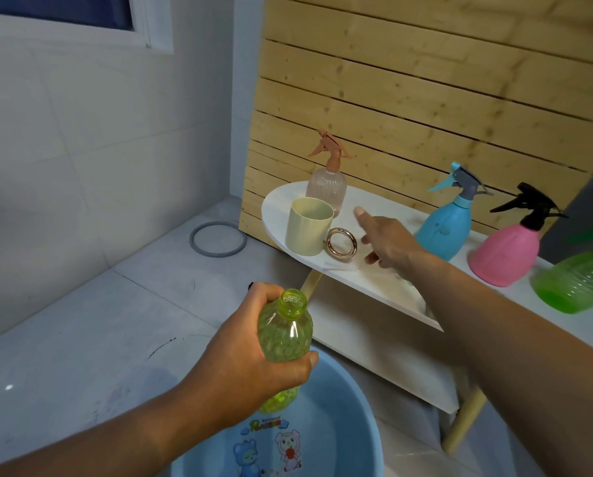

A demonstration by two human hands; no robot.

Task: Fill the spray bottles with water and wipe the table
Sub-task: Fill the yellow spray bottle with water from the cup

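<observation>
My left hand (253,359) grips a yellow-green spray bottle (286,333) with its spray head off and neck open, upright above a blue basin (350,421). My right hand (384,242) hovers open over the white table (367,280), fingers stretched toward a cream cup (308,225) with a round metal ring handle (341,243). Behind the cup stands a clear peach spray bottle (326,180). Further right on the table stand a blue spray bottle (446,222), a pink one with a black head (508,251) and a green one (577,280) at the frame edge.
A slatted wooden panel (425,98) leans behind the table. A grey ring (218,238) lies on the tiled floor near the wall corner. The table has a lower white shelf (384,366) and pale wooden legs (463,425). The basin has cartoon pictures inside.
</observation>
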